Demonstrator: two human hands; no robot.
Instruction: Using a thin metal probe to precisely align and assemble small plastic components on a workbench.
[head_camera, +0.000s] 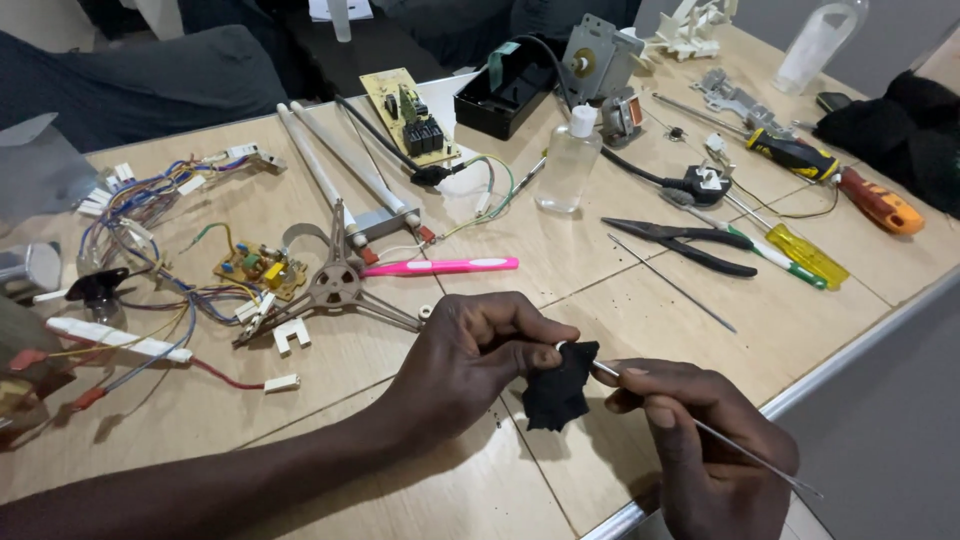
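Observation:
My left hand (465, 360) pinches a small black ragged piece (558, 388), like cloth or foam, with a small white part showing at its top edge. My right hand (705, 435) grips a thin metal rod (745, 452) whose tip goes into the black piece. The rod's other end sticks out past my right hand over the table's front edge. Both hands hover just above the wooden table (620, 270) near its front.
A pink toothbrush (440, 266), three-armed metal part (338, 285), black pliers (685, 243), yellow and orange screwdrivers (805, 255), clear bottle (568, 160), circuit boards (410, 115), white tubes (335, 175), wire bundles (150, 210) and another thin rod (672, 285) lie on the table.

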